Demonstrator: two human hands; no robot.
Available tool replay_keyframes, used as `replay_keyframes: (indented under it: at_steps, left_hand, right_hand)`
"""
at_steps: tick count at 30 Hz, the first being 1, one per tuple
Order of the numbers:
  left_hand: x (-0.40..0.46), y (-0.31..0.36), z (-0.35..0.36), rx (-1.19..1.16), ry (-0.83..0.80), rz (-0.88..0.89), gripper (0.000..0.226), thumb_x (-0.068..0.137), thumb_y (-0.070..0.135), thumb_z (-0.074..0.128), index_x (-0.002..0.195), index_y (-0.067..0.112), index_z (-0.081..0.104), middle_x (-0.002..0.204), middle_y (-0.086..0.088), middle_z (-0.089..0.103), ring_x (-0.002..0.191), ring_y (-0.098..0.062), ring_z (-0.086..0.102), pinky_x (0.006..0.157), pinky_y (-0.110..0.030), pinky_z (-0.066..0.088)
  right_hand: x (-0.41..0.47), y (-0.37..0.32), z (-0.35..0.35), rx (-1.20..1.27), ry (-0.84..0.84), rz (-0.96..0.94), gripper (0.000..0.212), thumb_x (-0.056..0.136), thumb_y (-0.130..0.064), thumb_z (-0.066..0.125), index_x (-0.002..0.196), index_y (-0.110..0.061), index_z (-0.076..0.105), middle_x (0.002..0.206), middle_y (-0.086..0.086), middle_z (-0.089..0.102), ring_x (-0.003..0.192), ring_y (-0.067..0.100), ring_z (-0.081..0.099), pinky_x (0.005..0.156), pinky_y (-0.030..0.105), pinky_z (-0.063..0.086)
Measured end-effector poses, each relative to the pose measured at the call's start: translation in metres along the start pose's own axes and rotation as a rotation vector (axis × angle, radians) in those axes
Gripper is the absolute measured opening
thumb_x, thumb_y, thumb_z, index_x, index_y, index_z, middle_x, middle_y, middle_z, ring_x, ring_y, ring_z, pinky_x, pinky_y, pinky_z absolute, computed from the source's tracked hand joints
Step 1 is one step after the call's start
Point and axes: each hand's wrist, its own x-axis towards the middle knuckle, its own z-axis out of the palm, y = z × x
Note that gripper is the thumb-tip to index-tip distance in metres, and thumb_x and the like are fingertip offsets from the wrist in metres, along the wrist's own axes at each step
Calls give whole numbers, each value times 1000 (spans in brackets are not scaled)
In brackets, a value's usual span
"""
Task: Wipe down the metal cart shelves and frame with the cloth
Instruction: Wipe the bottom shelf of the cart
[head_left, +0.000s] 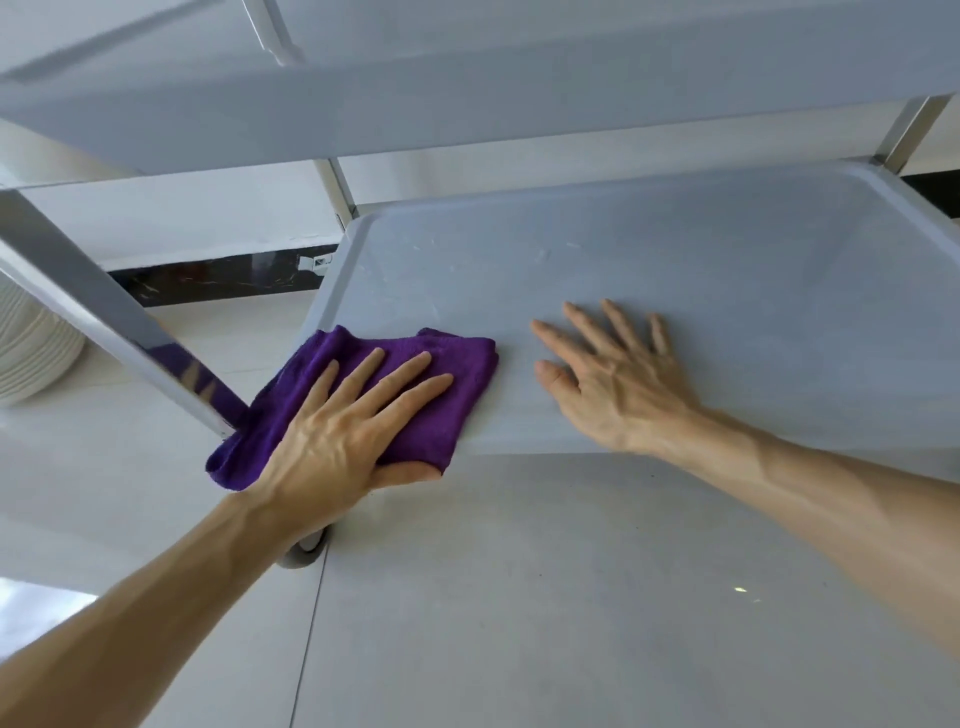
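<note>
We see the lower shelf (649, 260) of the cart filling the centre and right of the frame, with an upper shelf (467, 78) across the top. A frame post (104, 312) slants down the left side. Our left hand (343, 441) lies flat with fingers spread on the purple cloth (363, 395), thumb tucked under its near edge, at the shelf's lower left corner. Our right hand (613, 379) rests open and empty on the bare shelf just beside it. The cloth overhangs the corner against the post, so a push leftward could, we judge, drag it off the edge. Streaks (545, 254) near the far rim may be missed.
</note>
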Motion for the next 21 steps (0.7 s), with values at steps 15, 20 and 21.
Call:
replay_keyframes:
  at_steps: [15,20,21]
  left_hand:
    - [19,32,-8,-336,-116,-250,65,85,80,-3,147,62,-2,159,33,-10,152,-16,-10,121,-56,-7]
    - [101,20,-1,-330,-153,-392,63,90,74,12,150,56,5,163,24,-4,153,-25,-5,116,-65,-5]
    - [113,17,0,-329,-147,-418,63,91,74,12,151,55,6,164,23,-3,153,-26,-4,116,-66,-5]
  right_hand:
    - [-40,19,-3,-24,-1,-51,63,93,-65,6,154,-48,5,166,-17,0,154,27,-1,117,61,-2]
    - [-45,18,-4,-16,-8,-65,61,96,-63,8,154,-47,2,166,-17,-2,154,27,-4,118,63,-3]
    - [-45,18,-4,-10,-9,-63,63,93,-64,4,154,-47,1,165,-18,-3,154,26,-5,119,63,-3]
